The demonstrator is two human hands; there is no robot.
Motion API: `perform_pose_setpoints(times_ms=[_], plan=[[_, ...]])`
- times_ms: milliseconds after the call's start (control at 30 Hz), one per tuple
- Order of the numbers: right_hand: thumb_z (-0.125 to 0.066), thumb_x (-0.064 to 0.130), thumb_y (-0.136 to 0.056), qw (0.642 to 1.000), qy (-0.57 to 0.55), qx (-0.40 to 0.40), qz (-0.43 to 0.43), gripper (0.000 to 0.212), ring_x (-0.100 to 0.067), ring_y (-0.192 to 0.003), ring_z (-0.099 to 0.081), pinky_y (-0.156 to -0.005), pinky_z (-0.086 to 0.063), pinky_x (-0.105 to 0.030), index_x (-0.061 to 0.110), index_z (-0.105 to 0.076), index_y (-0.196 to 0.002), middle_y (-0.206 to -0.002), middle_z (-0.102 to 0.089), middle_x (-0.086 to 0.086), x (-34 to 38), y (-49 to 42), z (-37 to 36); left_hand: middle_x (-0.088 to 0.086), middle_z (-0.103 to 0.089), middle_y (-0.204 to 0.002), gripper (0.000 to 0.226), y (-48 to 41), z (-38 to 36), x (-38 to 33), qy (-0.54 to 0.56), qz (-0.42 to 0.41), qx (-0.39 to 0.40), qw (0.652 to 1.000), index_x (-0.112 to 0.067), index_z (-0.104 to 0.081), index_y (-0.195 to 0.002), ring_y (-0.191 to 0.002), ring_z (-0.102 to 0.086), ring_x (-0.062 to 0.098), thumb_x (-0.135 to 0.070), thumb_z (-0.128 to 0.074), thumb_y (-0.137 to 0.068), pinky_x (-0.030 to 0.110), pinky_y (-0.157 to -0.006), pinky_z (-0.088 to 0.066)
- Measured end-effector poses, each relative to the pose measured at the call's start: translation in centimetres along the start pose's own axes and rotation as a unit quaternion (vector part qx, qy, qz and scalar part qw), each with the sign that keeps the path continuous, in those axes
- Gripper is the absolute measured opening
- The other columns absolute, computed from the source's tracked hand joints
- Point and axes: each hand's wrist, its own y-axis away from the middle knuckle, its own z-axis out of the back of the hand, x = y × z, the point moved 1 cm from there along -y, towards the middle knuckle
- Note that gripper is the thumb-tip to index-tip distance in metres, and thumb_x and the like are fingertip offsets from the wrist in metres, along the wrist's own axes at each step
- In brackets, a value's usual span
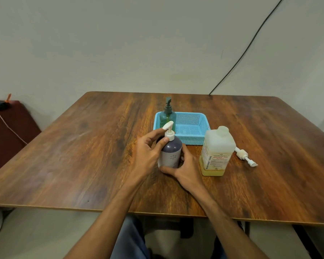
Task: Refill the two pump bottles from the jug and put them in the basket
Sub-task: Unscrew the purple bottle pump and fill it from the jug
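A purple pump bottle [171,153] with a white pump head stands upright on the table, in front of the basket. My left hand [148,150] grips its neck and collar from the left. My right hand [183,168] wraps around its lower body from the right. A green pump bottle [167,116] with a dark pump stands in the left end of the blue basket [193,128]. The translucent jug [216,152], with yellow liquid low in it, stands uncapped to the right of the purple bottle.
A loose white pump [245,156] lies on the wooden table [82,146] to the right of the jug. A black cable [251,43] runs down the wall to the table's back edge. A dark red seat [7,128] is at the far left.
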Motion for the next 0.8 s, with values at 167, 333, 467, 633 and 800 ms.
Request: perform_pose_setpoints(times_ms=[167,333,467,633,800], plan=[[-0.094,0.029,-0.065,1.000,0.011,-0.003,0.002,0.097,0.000,-0.121,-0.057,-0.100,-0.054,-0.034,0.034,-0.042,-0.146,-0.134,-0.061,0.014,0.0,0.1,-0.1,-0.002,-0.080,-0.099,0.028,0.2,-0.2,-0.4,0.008,-0.023,-0.072,0.997,-0.009,-0.079,-0.100,-0.099,-0.075,0.014,-0.005,-0.090,-0.074,0.028,-0.088,-0.059],[-0.094,0.031,-0.065,1.000,0.023,-0.003,0.010,0.095,0.003,-0.121,-0.055,-0.100,-0.052,-0.026,0.035,-0.042,-0.144,-0.134,-0.059,0.018,0.2,0.2,-0.1,0.003,-0.070,-0.121,0.055,-0.5,-0.7,-0.6,-0.028,0.028,0.032,0.999,-0.017,-0.064,-0.123,-0.115,-0.068,0.018,-0.030,-0.090,-0.076,0.045,-0.103,-0.054],[-0.094,0.027,-0.066,1.000,0.007,0.000,0.010,0.093,0.002,-0.121,-0.057,-0.099,-0.053,-0.029,0.032,-0.044,-0.144,-0.133,-0.061,0.018,0.2,0.2,-0.2,-0.001,-0.064,-0.137,0.039,0.1,-0.3,-0.6,-0.027,0.018,0.140,0.990,-0.021,-0.055,-0.142,-0.129,-0.059,0.013,-0.026,-0.060,-0.104,0.038,-0.111,-0.049],[-0.093,0.024,-0.064,1.000,0.006,0.000,0.008,0.093,0.001,-0.120,-0.058,-0.100,-0.054,-0.037,0.039,-0.044,-0.142,-0.132,-0.061,0.018,0.0,0.1,-0.2,-0.007,-0.077,-0.107,0.031,0.0,0.0,-0.9,0.036,0.021,0.031,0.999,-0.010,-0.069,-0.117,-0.105,-0.072,0.007,0.004,-0.072,-0.089,0.023,-0.092,-0.055],[-0.093,0.026,-0.066,1.000,0.010,0.004,0.004,0.093,0.002,-0.123,-0.055,-0.103,-0.052,-0.035,0.041,-0.041,-0.142,-0.134,-0.059,0.019,0.1,0.2,-0.2,0.004,-0.068,-0.117,0.045,-0.1,-1.2,-1.4,0.023,0.036,0.035,0.998,-0.007,-0.061,-0.129,-0.103,-0.068,0.004,-0.013,-0.078,-0.087,0.020,-0.087,-0.055]])
